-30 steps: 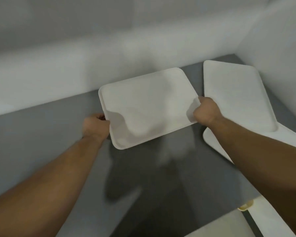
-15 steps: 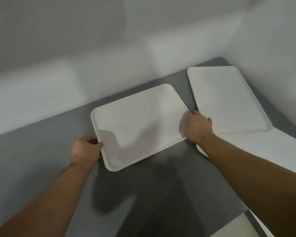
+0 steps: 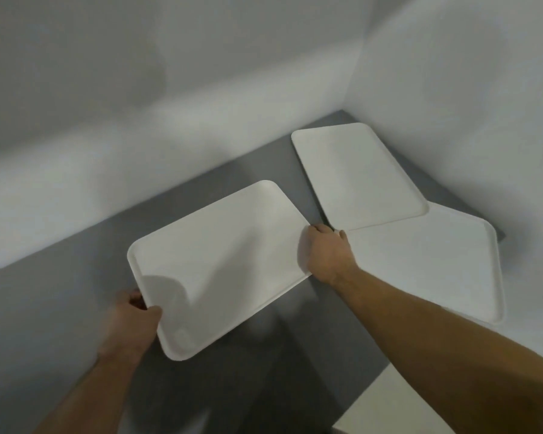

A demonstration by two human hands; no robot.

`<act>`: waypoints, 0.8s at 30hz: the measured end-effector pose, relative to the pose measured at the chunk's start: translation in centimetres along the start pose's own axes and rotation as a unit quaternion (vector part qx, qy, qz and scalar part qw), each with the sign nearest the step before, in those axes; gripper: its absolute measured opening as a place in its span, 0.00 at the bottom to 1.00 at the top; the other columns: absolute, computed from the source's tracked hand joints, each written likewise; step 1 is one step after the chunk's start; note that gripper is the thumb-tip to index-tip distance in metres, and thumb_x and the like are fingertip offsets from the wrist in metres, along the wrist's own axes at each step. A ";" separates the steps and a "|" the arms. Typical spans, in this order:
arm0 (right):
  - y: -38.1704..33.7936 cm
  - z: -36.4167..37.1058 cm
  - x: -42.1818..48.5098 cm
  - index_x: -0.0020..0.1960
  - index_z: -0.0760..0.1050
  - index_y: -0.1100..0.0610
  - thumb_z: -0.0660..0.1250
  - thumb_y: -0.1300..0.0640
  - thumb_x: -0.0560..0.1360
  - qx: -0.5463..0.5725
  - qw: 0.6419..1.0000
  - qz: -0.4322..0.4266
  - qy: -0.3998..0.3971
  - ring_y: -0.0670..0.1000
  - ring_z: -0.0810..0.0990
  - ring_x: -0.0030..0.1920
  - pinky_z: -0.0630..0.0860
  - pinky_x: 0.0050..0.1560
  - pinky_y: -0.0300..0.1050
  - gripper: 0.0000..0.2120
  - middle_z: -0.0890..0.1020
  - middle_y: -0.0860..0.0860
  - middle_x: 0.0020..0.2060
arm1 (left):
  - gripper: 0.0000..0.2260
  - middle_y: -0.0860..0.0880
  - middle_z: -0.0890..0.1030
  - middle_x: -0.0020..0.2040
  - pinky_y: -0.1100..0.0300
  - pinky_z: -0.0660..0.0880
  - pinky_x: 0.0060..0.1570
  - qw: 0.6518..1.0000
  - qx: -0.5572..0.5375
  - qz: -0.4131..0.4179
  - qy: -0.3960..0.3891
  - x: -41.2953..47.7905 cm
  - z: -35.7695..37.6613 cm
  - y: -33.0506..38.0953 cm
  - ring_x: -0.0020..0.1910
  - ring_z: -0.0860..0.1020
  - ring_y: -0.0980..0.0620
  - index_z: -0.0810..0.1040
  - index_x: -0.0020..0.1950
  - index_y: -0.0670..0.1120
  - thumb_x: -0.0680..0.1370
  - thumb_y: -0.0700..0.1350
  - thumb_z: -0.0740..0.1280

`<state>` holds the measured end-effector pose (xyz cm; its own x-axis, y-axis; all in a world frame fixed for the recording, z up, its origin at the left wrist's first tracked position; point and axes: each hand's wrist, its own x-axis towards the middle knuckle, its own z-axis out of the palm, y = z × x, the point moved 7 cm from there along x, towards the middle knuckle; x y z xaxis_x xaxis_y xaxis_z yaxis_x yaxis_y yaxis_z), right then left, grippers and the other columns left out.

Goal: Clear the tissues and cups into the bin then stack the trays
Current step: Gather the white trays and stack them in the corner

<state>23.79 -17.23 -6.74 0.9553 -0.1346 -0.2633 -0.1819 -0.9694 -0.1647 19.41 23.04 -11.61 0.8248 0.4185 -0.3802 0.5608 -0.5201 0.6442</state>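
on the left, the left hand (image 3: 129, 321) is closed on the near left corner of a white tray (image 3: 220, 264), thumb lying over the rim and the fingers curled out of sight beneath it. its bare forearm runs down to the bottom left edge of the view. the tray is empty, rectangular with rounded corners and a shallow raised rim, and it sits at a slant over the grey table (image 3: 60, 277), its far corner pointing toward the back wall (image 3: 138, 104). a soft shadow lies on the table below its near edge; whether the tray is lifted or resting i cannot tell for sure.

at the tray's right edge the right hand (image 3: 328, 255) grips the rim, knuckles up, fingers wrapped around the edge. its forearm stretches away to the lower right corner of the view.

just right of that hand, a second white tray (image 3: 358, 177) lies flat in the far corner of the table, close to the side wall (image 3: 467, 104). its near end overlaps a third white tray (image 3: 436, 264), which lies flat further right and nearer, partly hidden by the right forearm. all three trays are bare.

in the bottom right corner a pale flat surface (image 3: 389, 411) shows, too cropped to identify.
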 end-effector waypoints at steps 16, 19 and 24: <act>10.0 0.0 -7.8 0.69 0.76 0.54 0.69 0.55 0.73 0.206 0.975 0.056 0.068 0.50 0.80 0.58 0.70 0.59 0.38 0.23 0.80 0.51 0.63 | 0.24 0.45 0.76 0.62 0.43 0.79 0.56 0.956 0.176 0.230 -0.052 -6.6 8.7 10.3 0.60 0.76 0.40 0.77 0.64 0.49 0.70 0.45 0.76; 14.1 -1.3 -7.9 0.68 0.76 0.51 0.71 0.52 0.74 0.224 0.965 0.094 0.099 0.45 0.79 0.50 0.70 0.53 0.36 0.23 0.81 0.47 0.58 | 0.23 0.47 0.77 0.61 0.50 0.81 0.54 0.946 0.147 0.273 -0.100 -7.8 12.0 13.7 0.56 0.79 0.46 0.76 0.65 0.50 0.72 0.47 0.77; 20.4 -4.1 -6.0 0.65 0.78 0.51 0.71 0.50 0.73 0.279 0.938 0.147 0.144 0.46 0.81 0.47 0.73 0.52 0.39 0.21 0.83 0.45 0.51 | 0.23 0.51 0.78 0.56 0.61 0.74 0.46 0.933 0.086 0.323 -0.135 -9.0 17.3 21.7 0.48 0.80 0.52 0.76 0.65 0.49 0.72 0.48 0.78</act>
<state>15.28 -36.99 -4.60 0.8537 -0.5068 -0.1197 -0.4633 -0.6343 -0.6189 25.41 -4.88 -5.68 0.9696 -0.2145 -0.1180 -0.0755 -0.7206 0.6893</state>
